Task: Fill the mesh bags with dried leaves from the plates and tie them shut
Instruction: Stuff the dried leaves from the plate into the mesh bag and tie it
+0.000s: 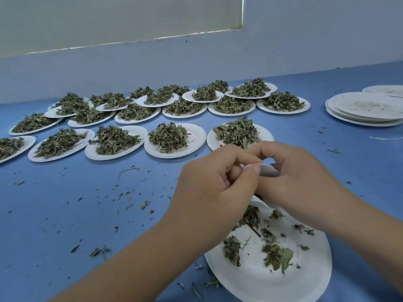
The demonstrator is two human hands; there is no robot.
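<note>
A small white mesh bag [267, 171] is held between both hands above a near white paper plate [305, 277] that carries a few dried leaves [277, 256]. My left hand [209, 188] pinches the bag's left side with thumb and curled fingers. My right hand [305, 179] grips its right side with curled fingers. Most of the bag is hidden by the hands; a lower corner of the bag [259, 202] shows beneath them.
Several paper plates heaped with dried leaves [170, 138] stand in rows across the blue table [65, 203]. A stack of used plates [366, 110] sits at the far right, with a white string [386, 138] in front of it. Leaf crumbs litter the table.
</note>
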